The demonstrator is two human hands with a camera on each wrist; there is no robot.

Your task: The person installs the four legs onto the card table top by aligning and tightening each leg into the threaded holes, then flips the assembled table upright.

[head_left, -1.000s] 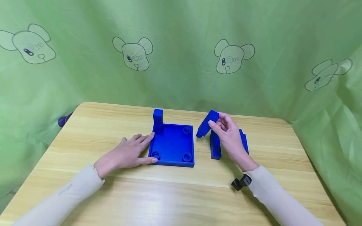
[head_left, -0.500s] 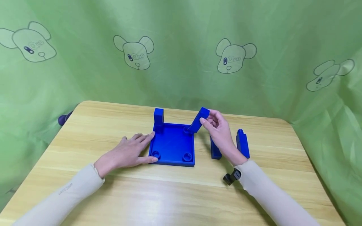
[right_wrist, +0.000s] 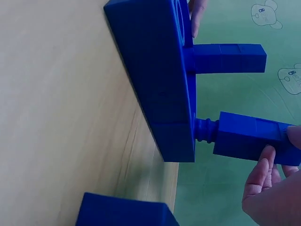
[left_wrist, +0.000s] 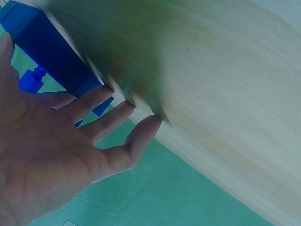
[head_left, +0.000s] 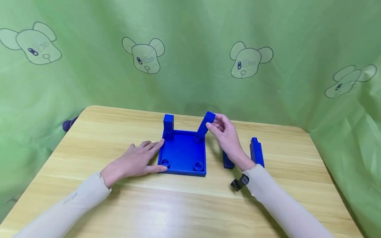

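A blue square panel point(head_left: 182, 152) with a raised rim lies on the table, round sockets showing at its two near corners. One blue leg point(head_left: 168, 123) stands upright at the far left corner. My left hand point(head_left: 134, 160) rests beside the panel, spread fingers and thumb touching its left edge and near left corner. Between thumb and fingers, my right hand point(head_left: 224, 135) pinches a second blue leg point(head_left: 206, 124) over the far right corner, tilted with its top to the right. In the right wrist view this leg's ridged peg point(right_wrist: 206, 130) points into the panel's corner.
Two loose blue legs lie right of the panel: one point(head_left: 228, 161) partly hidden under my right hand, another point(head_left: 257, 152) farther right with its peg facing away. A green curtain point(head_left: 190, 86) hangs behind the wooden table point(head_left: 166, 205).
My right hand has carried the blue leg leftward from above the loose legs to the panel's far right corner, tilting it more upright. My left hand has stayed at the panel's edge.
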